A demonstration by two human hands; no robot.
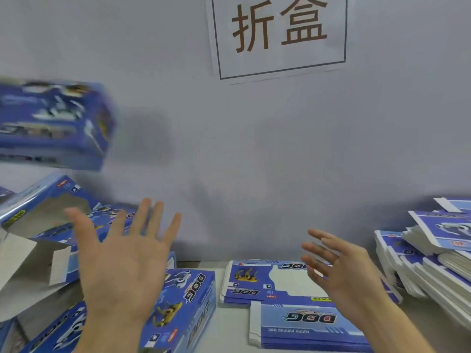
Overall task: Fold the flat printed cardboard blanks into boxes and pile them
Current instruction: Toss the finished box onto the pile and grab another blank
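Folded blue printed cardboard box (54, 124) airborne, blurred; light, stiff. Left hand (125, 261), right hand (339, 271): fingers spread, empty. Grip next flat blue blank (270, 281) by edges.

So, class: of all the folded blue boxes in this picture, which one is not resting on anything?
The blurred box at upper left, in mid-air before the wall; neither open hand touches it. The other folded boxes lie piled on the table below.

folded boxes (183, 301) piled left, flat blanks (270, 281) in the middle, stacked blanks (433, 253) right, wall sign (280, 34) behind.
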